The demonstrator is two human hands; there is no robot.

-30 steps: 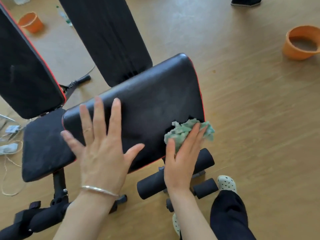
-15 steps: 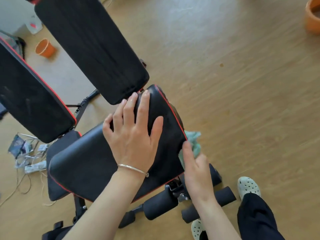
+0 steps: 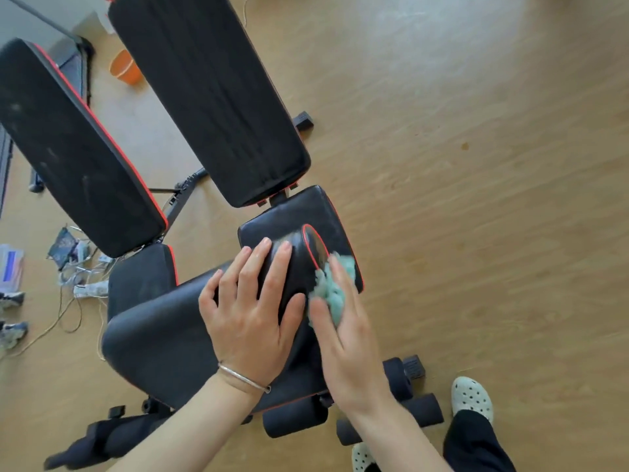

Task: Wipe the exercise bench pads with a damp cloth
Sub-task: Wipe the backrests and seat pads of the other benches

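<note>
A black pad with red piping (image 3: 160,338) lies tilted across the bench in front of me. My left hand (image 3: 252,311) rests flat on its upper end, fingers spread. My right hand (image 3: 343,332) presses a crumpled green cloth (image 3: 328,289) against the pad's right edge with straight fingers. Below it sits the bench's black seat pad (image 3: 299,212). The long black back pad (image 3: 211,93) rises beyond it. A second bench stands at left, with its own back pad (image 3: 75,148) and seat (image 3: 141,277).
Foam leg rollers (image 3: 422,410) and the bench frame stand near my feet; my spotted shoe (image 3: 471,398) is at the lower right. An orange bucket (image 3: 124,68) stands far left. Cables and small items (image 3: 75,267) litter the floor at left. Wooden floor (image 3: 493,199) spreads to the right.
The view has pulled back and tilted. My right hand has slid the cloth up along the pad's right edge. My left hand stays flat on the pad's upper end.
</note>
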